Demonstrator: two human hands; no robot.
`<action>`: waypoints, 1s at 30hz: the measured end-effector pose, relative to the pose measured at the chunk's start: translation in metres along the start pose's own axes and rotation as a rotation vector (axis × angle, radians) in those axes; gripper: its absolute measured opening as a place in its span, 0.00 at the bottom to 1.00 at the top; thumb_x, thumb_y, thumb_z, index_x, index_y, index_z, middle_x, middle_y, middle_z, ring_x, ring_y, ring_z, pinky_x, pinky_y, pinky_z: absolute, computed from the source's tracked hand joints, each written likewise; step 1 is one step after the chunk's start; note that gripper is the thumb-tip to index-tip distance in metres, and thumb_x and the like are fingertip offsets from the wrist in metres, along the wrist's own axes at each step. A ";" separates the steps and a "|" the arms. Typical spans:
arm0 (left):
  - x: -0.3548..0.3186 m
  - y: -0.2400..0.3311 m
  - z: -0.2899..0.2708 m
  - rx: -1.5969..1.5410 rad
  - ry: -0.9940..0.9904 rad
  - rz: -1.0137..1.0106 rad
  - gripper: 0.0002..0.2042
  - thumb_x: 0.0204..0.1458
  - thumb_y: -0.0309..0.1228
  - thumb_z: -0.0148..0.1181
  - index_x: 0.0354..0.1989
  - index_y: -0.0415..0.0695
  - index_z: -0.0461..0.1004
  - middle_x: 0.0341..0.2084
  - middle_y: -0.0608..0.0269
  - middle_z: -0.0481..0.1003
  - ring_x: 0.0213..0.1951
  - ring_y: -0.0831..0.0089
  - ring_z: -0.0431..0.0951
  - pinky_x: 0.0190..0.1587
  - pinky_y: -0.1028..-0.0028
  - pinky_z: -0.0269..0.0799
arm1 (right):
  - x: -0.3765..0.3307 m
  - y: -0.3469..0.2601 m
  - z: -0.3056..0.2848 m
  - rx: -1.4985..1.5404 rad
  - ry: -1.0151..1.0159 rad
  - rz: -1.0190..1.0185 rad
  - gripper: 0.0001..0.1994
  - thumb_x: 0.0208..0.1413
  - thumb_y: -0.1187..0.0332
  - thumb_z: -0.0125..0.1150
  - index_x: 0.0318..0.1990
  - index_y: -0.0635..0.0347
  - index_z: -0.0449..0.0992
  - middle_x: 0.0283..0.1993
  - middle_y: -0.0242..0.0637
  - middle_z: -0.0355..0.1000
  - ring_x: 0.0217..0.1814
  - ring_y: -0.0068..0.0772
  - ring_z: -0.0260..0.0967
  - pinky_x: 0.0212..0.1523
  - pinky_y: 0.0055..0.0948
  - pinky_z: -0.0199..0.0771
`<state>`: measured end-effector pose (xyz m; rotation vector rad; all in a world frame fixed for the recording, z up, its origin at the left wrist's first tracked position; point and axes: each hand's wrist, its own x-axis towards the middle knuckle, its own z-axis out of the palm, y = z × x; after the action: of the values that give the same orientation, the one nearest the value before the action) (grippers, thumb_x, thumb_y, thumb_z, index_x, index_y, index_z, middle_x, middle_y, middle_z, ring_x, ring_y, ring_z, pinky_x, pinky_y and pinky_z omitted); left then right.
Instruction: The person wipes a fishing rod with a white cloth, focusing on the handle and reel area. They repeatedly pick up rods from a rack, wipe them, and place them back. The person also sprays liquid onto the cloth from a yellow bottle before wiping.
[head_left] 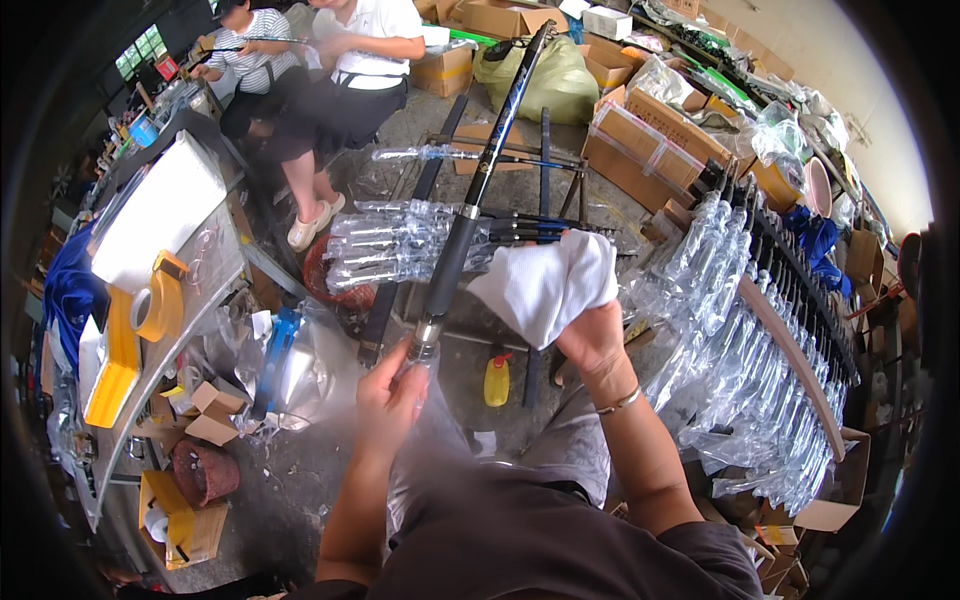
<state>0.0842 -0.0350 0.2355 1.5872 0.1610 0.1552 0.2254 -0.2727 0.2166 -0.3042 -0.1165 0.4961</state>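
A black fishing rod (462,240) with a dark foam grip slants up and away in front of me. Its butt end, partly in clear plastic, sits in the closed fingers of my left hand (393,393). To the right of the rod, my right hand (597,343) grips a bunched white cloth (548,285); the cloth covers most of its fingers. Behind the rod, several plastic-sleeved rods (375,250) lie across a dark metal rack (544,165). Between my knees and the rack stands a yellow bottle (497,381) with a red top.
On my right, many plastic-sleeved rods (745,370) hang in a rack. A worktable (215,275) at left carries a tape roll (157,308) and a white sheet (165,215). Two people (262,75) sit at the far left. Cardboard boxes (650,150) and a green sack (545,85) are behind.
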 end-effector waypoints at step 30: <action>-0.022 0.006 0.015 -0.021 -0.191 -0.131 0.23 0.61 0.30 0.57 0.64 0.37 0.65 0.22 0.70 0.69 0.20 0.87 0.64 0.21 0.85 0.59 | 0.042 0.009 0.064 -0.287 0.020 -0.109 0.10 0.61 0.68 0.61 0.46 0.61 0.75 0.39 0.32 0.77 0.37 0.24 0.77 0.37 0.25 0.80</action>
<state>0.0661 -0.0544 0.2408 1.5555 0.1141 -0.0963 0.2466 -0.2286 0.2757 -0.5808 -0.1843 0.3671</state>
